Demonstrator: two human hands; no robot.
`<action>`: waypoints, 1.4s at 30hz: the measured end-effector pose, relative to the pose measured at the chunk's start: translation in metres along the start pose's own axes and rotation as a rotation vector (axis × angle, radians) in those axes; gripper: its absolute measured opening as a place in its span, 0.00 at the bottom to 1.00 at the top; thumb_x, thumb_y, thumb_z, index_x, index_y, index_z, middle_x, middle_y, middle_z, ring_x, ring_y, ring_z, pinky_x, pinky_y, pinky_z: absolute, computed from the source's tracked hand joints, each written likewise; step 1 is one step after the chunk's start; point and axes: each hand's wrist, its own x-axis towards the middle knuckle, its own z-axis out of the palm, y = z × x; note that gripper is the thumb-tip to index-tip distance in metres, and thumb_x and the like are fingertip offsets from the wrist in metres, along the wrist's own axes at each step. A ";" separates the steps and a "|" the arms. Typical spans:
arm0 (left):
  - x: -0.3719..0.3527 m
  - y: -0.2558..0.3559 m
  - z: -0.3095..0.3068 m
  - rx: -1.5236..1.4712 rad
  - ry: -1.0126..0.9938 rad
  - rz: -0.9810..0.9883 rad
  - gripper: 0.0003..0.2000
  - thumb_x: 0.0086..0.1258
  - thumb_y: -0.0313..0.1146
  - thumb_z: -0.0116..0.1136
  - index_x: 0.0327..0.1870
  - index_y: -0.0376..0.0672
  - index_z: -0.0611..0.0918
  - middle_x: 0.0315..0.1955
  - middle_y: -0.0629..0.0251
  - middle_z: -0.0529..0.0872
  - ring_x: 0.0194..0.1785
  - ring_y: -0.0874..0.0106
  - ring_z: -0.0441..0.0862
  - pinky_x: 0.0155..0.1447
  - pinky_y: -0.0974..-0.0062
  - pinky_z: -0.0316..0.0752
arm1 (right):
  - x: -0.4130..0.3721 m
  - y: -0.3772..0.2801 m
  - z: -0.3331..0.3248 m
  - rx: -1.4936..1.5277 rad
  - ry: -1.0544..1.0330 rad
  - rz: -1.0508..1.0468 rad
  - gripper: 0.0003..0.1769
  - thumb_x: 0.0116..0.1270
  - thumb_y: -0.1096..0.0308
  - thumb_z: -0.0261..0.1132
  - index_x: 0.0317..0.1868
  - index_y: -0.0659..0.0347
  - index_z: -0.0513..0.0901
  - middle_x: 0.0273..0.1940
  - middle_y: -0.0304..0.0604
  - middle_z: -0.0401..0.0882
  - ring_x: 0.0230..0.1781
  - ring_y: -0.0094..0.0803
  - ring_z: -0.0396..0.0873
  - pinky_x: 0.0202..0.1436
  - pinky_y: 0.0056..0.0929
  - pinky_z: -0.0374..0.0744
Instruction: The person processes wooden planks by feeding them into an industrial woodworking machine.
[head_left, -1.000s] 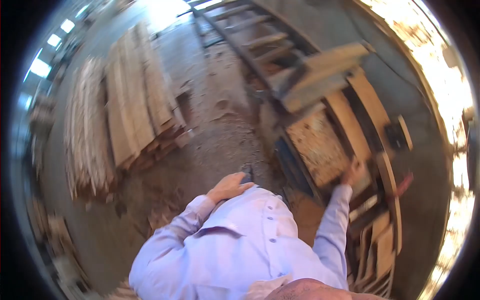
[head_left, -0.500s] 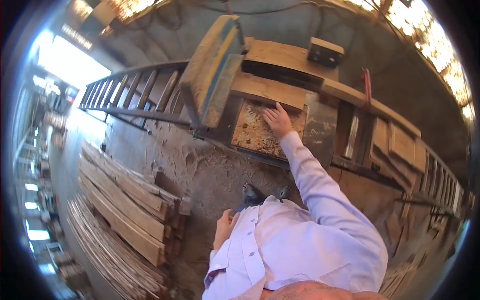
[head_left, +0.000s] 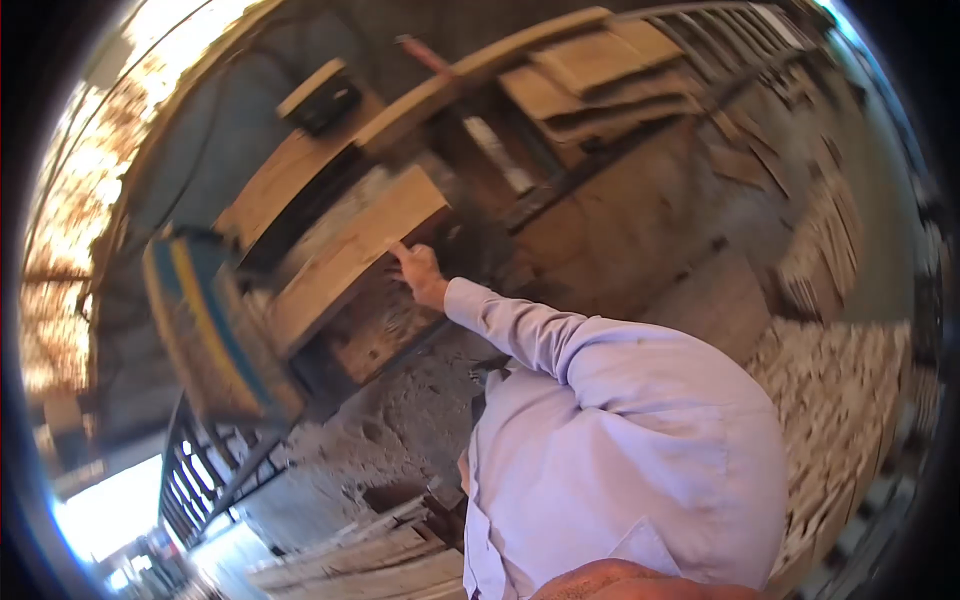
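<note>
My right hand (head_left: 423, 277) reaches out to a wooden board (head_left: 365, 250) on a machine bed. One fingertip rests at the board's near top edge, and the other fingers lie apart along its side. The board's far-left end meets an upright guard (head_left: 205, 320) with blue and yellow stripes. Below the hand is a sawdust-strewn plate (head_left: 380, 325). Only a sliver of my left hand (head_left: 463, 470) shows beside my shirt front; its fingers are hidden.
Behind the board run a wooden fence (head_left: 290, 190) and a black-faced block (head_left: 325, 97). A red handle (head_left: 425, 55), a metal roller (head_left: 498, 155) and stacked planks (head_left: 600, 60) are to the right. Timber piles (head_left: 370, 560) and sawdust cover the floor nearby.
My view has swung to the right, so the machine appears tilted and further left. My right hand stays at the board's near edge. My left hand has become mostly hidden.
</note>
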 end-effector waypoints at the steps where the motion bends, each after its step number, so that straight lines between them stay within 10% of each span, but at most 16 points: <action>1: 0.009 0.002 -0.002 0.018 -0.046 0.021 0.24 0.76 0.50 0.60 0.59 0.36 0.82 0.51 0.42 0.87 0.55 0.54 0.86 0.59 0.63 0.78 | -0.024 -0.028 -0.002 0.050 0.016 -0.015 0.24 0.69 0.53 0.72 0.52 0.63 0.79 0.45 0.46 0.82 0.42 0.37 0.83 0.46 0.40 0.88; 9: 0.065 0.021 -0.010 0.180 -0.336 0.173 0.24 0.75 0.49 0.60 0.58 0.35 0.83 0.50 0.42 0.88 0.53 0.55 0.87 0.57 0.63 0.78 | -0.070 -0.162 -0.106 0.076 0.129 -0.334 0.42 0.67 0.36 0.69 0.65 0.64 0.72 0.61 0.48 0.75 0.55 0.35 0.78 0.46 0.41 0.86; 14: 0.096 0.034 -0.007 0.245 -0.473 0.239 0.24 0.75 0.49 0.61 0.57 0.34 0.83 0.49 0.43 0.88 0.52 0.56 0.87 0.56 0.63 0.78 | -0.158 -0.227 -0.242 0.367 0.373 -0.442 0.29 0.69 0.38 0.67 0.52 0.55 0.83 0.44 0.38 0.86 0.47 0.31 0.85 0.53 0.33 0.83; 23: 0.132 0.059 0.005 0.330 -0.615 0.320 0.24 0.75 0.49 0.62 0.55 0.33 0.84 0.47 0.44 0.89 0.49 0.57 0.87 0.55 0.64 0.79 | -0.270 -0.095 -0.501 0.480 0.768 -0.467 0.33 0.74 0.51 0.68 0.71 0.64 0.74 0.68 0.47 0.77 0.67 0.41 0.77 0.71 0.40 0.76; 32: 0.172 0.037 0.010 0.515 -0.489 0.295 0.23 0.72 0.49 0.64 0.51 0.32 0.87 0.39 0.47 0.91 0.44 0.60 0.88 0.51 0.65 0.79 | -0.253 0.038 -0.499 0.711 0.914 -0.254 0.31 0.75 0.46 0.66 0.69 0.55 0.77 0.64 0.43 0.81 0.64 0.36 0.80 0.65 0.36 0.80; 34: 0.177 0.025 0.007 0.499 -0.432 0.222 0.23 0.72 0.48 0.63 0.50 0.32 0.87 0.38 0.47 0.91 0.44 0.58 0.89 0.51 0.63 0.80 | -0.227 0.058 -0.511 0.598 1.040 -0.123 0.28 0.75 0.56 0.65 0.71 0.58 0.74 0.67 0.46 0.78 0.68 0.39 0.76 0.68 0.36 0.77; 37: 0.181 -0.013 0.001 0.486 -0.325 0.247 0.21 0.72 0.48 0.62 0.48 0.33 0.87 0.39 0.45 0.90 0.46 0.52 0.88 0.52 0.58 0.80 | -0.224 0.056 -0.527 -1.073 0.966 0.046 0.30 0.71 0.70 0.63 0.73 0.62 0.71 0.70 0.54 0.74 0.72 0.44 0.71 0.73 0.38 0.72; 41: 0.162 -0.021 0.015 0.481 -0.242 0.162 0.20 0.72 0.47 0.61 0.46 0.34 0.87 0.39 0.44 0.90 0.46 0.50 0.88 0.52 0.56 0.80 | -0.200 -0.101 -0.603 -1.184 1.058 -0.201 0.33 0.65 0.75 0.61 0.73 0.68 0.69 0.70 0.64 0.71 0.74 0.51 0.69 0.75 0.39 0.68; 42: 0.156 -0.022 0.019 0.472 -0.229 0.145 0.20 0.72 0.46 0.61 0.46 0.34 0.87 0.39 0.43 0.90 0.46 0.49 0.88 0.52 0.56 0.80 | -0.183 -0.153 -0.635 -1.014 1.175 -0.291 0.41 0.66 0.81 0.56 0.80 0.65 0.54 0.76 0.65 0.62 0.78 0.55 0.60 0.80 0.40 0.60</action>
